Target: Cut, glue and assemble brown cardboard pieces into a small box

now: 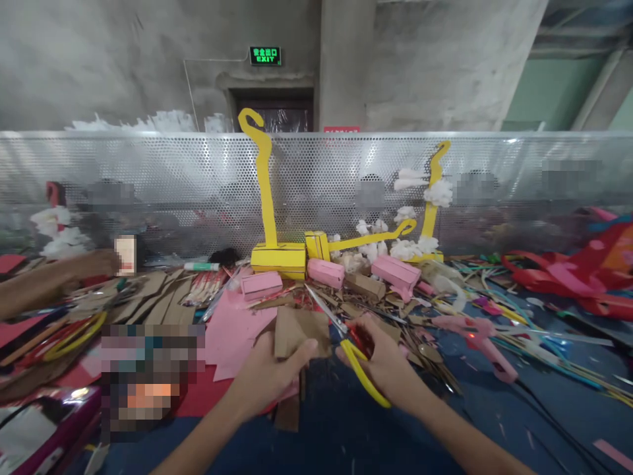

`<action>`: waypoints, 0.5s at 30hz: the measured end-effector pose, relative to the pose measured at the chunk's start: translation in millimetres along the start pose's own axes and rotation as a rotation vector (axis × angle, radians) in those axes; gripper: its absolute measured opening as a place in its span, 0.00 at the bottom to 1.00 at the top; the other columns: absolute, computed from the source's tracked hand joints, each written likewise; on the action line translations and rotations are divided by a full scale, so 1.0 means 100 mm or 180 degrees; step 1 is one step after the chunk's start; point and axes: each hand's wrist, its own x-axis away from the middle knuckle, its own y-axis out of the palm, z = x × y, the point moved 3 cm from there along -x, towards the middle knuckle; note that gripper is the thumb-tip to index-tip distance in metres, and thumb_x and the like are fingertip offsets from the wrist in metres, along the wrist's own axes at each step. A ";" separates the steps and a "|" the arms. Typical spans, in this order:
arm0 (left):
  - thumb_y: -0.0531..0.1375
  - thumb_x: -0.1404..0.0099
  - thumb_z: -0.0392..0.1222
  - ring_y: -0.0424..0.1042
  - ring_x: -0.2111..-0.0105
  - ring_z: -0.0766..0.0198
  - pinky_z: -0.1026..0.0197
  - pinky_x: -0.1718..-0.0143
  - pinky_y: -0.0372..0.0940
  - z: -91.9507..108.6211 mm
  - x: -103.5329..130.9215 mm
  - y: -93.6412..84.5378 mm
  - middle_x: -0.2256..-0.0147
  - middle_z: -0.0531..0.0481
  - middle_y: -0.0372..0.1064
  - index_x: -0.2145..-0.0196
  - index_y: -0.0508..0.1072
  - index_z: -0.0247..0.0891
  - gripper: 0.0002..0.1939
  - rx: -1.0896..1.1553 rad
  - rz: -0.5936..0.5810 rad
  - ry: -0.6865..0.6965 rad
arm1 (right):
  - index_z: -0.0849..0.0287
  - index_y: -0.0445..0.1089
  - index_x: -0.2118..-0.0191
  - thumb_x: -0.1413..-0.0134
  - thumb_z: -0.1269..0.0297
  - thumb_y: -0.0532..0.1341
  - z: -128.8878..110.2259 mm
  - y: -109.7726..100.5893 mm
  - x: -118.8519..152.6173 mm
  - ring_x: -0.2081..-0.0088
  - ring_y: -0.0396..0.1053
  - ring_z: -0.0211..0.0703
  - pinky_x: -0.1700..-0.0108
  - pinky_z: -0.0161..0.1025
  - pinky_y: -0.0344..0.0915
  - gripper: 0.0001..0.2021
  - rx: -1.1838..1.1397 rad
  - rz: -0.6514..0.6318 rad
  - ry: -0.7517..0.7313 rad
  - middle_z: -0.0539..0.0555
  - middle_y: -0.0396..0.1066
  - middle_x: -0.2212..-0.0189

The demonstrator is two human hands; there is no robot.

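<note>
My left hand (279, 366) pinches a piece of brown cardboard (301, 330) between thumb and fingers. In my right hand (380, 359) is a pair of scissors (363, 379) with yellow and red handles, its blades pointing up and left, just right of the cardboard. Whether the blades touch the cardboard I cannot tell. Behind my hands lie small pink boxes (326, 272). A yellow box with a tall hooked strip (267, 191) stands behind them. Pink sheets (237, 330) spread beside my left hand, and a brown strip (287, 409) lies below it.
A pink glue gun (482, 340) with a black cord lies at right, near sticks and scraps. A perforated metal partition (198, 171) runs across the back. At left, another person's arm (54, 280) reaches over cardboard strips (163, 300). A red fabric-like item (588, 270) sits far right.
</note>
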 end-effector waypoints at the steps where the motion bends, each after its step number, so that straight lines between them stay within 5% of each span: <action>1: 0.63 0.36 0.55 0.72 0.71 0.60 0.62 0.70 0.65 0.01 -0.01 -0.02 0.71 0.49 0.76 0.67 0.76 0.38 0.16 -0.0111 -0.0009 0.0058 | 0.56 0.68 0.63 0.59 0.54 0.75 0.02 -0.04 -0.03 0.70 0.67 0.43 0.66 0.38 0.66 0.21 -0.0069 0.0109 -0.0027 0.49 0.70 0.71; 6: 0.55 0.30 0.53 0.64 0.77 0.65 0.64 0.74 0.58 0.07 -0.10 -0.09 0.77 0.55 0.67 0.72 0.69 0.37 0.18 -0.0774 0.0127 0.0427 | 0.56 0.67 0.63 0.55 0.47 0.72 0.10 -0.22 -0.16 0.68 0.68 0.43 0.65 0.38 0.67 0.22 -0.0605 0.0729 -0.0299 0.50 0.70 0.69; 9: 0.50 0.26 0.49 0.64 0.76 0.65 0.64 0.74 0.57 0.21 -0.16 0.02 0.76 0.54 0.66 0.70 0.69 0.38 0.18 -0.1441 0.0159 0.0812 | 0.56 0.67 0.63 0.53 0.47 0.71 0.12 -0.35 -0.23 0.67 0.67 0.43 0.64 0.38 0.67 0.21 -0.0700 0.0879 -0.0353 0.49 0.69 0.69; 12: 0.46 0.25 0.40 0.70 0.70 0.61 0.61 0.67 0.62 0.36 -0.33 0.42 0.70 0.49 0.73 0.62 0.72 0.38 0.16 -0.2893 -0.0449 0.1474 | 0.56 0.67 0.62 0.53 0.47 0.71 0.15 -0.46 -0.28 0.67 0.67 0.44 0.63 0.39 0.67 0.21 -0.0764 0.1006 -0.0396 0.50 0.69 0.68; 15: 0.55 0.33 0.35 0.73 0.53 0.54 0.57 0.53 0.65 0.39 -0.61 0.95 0.54 0.42 0.76 0.55 0.73 0.38 0.11 -0.3138 -0.1230 0.1923 | 0.56 0.66 0.64 0.51 0.48 0.70 0.20 -0.51 -0.30 0.67 0.68 0.43 0.62 0.39 0.67 0.19 -0.0800 0.1111 -0.0425 0.49 0.70 0.69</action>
